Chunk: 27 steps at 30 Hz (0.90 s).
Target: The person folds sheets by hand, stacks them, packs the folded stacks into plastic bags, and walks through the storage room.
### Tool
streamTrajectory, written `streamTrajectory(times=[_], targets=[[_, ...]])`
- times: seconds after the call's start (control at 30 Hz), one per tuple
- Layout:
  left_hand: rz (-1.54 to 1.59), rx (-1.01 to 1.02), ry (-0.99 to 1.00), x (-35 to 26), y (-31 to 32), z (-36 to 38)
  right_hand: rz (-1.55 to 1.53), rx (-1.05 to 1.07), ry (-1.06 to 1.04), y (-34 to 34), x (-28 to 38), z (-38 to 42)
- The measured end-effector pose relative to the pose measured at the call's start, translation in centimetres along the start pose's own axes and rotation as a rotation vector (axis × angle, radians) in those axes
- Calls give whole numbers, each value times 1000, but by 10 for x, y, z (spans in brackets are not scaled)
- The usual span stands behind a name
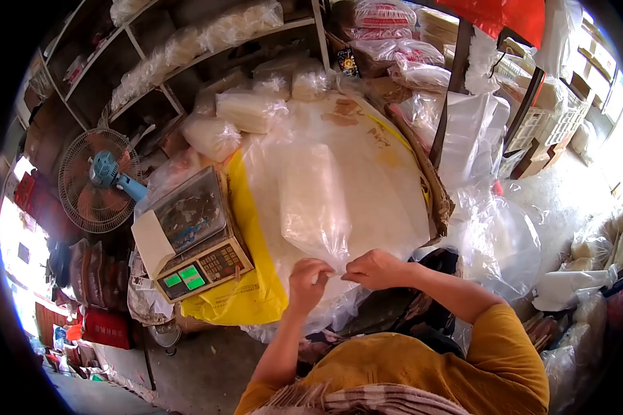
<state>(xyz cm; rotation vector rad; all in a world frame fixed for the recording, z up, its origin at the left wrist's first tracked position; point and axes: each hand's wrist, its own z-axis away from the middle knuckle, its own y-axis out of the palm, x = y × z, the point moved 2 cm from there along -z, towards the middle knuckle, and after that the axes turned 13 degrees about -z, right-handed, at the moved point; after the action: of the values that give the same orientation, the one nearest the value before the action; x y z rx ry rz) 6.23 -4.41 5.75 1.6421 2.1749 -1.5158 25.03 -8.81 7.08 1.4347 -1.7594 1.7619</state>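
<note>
A clear plastic bag (313,197) packed with a pale, flat stack lies on the covered table, its gathered end towards me. At that end my left hand (310,282) pinches one side of the bag's neck, thumb and fingers together. Just to the right, my right hand (374,270) is closed on the other side of the neck. The two hands are close together but apart. Fine detail of the plastic between the fingertips is too small to make out.
A digital scale (204,266) stands left of the bag, on yellow sheeting (256,297). Behind it is a fan (102,173). More filled bags (250,111) lie at the table's back. Shelves (221,41) run behind; a white crate (564,124) stands at the right.
</note>
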Motion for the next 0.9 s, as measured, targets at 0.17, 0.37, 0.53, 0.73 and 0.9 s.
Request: streamTrajectory(times=[0.17,0.37,0.53,0.73,0.9], targets=[[-216,-127,-428,63,-19,-2,239,-168,77,-33,-59,-3],[-56,-80,-480,19,-35,-14,-324,-252,-46,-30,-13,-20],[95,73,-244,-16,-29,-20,-154,-215,-101,-13,13,-32],[-30,24,-77,-16,-16,-31,78,-251,-321,0,-16,-40],[-15,63,-193,11,-2,-27,-393,-349,125,-7,-5,-36]])
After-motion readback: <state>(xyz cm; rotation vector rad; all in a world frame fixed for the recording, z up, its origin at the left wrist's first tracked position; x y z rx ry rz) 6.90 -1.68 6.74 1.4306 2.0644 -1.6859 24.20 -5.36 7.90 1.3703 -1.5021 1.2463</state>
